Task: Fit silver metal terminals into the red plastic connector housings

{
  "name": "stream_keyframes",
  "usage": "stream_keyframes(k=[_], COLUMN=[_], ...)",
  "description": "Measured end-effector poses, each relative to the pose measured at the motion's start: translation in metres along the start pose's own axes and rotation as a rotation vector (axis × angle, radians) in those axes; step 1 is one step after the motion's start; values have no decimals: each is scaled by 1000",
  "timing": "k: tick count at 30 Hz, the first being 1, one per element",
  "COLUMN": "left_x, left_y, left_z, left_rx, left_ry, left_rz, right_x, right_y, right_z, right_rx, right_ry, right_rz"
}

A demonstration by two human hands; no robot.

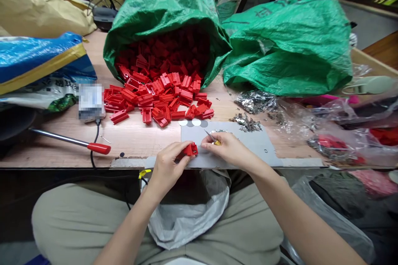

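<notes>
Between the thumb and fingers of my left hand (168, 163) is a small red plastic housing (192, 149), held above the front edge of the grey mat (255, 140). Close on its right, my right hand (226, 147) is closed around a thin pointed metal tool with a yellow grip (217, 142). The tool's tip points up and to the left, away from the red piece. My right fingertips are beside the housing; whether they touch it or pinch a small part, I cannot make out. Small metal clips (247, 123) lie in a heap on the mat's back edge.
A green sack (168, 0) spills many red housings (161, 95) onto the table. Another green sack (289, 49) stands right, near plastic bags of metal parts (258, 100). A red-handled lever (98, 148) juts in from the left. A white bag (186, 227) hangs open below the edge.
</notes>
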State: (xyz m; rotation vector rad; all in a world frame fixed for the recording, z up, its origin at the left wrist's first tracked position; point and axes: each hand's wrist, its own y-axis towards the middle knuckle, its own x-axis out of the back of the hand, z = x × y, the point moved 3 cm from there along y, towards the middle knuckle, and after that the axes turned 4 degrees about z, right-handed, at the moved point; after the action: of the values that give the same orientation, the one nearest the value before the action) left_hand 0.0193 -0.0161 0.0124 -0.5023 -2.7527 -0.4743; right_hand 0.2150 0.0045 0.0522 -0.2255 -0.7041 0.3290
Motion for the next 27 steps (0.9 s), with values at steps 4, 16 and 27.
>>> stream_keyframes(k=[4, 16, 27], left_x=[0, 0, -1], left_y=[-1, 1, 2], left_z=[2, 0, -1], left_rx=[-22, -51, -53], left_ry=[-23, 14, 40], left_rz=[4, -8, -41], right_x=[-15, -18, -25], right_y=[0, 12, 8], right_z=[-2, -1, -2], right_rx=[-118, -143, -187], right_ry=[187, 52, 276], right_rz=[94, 36, -58])
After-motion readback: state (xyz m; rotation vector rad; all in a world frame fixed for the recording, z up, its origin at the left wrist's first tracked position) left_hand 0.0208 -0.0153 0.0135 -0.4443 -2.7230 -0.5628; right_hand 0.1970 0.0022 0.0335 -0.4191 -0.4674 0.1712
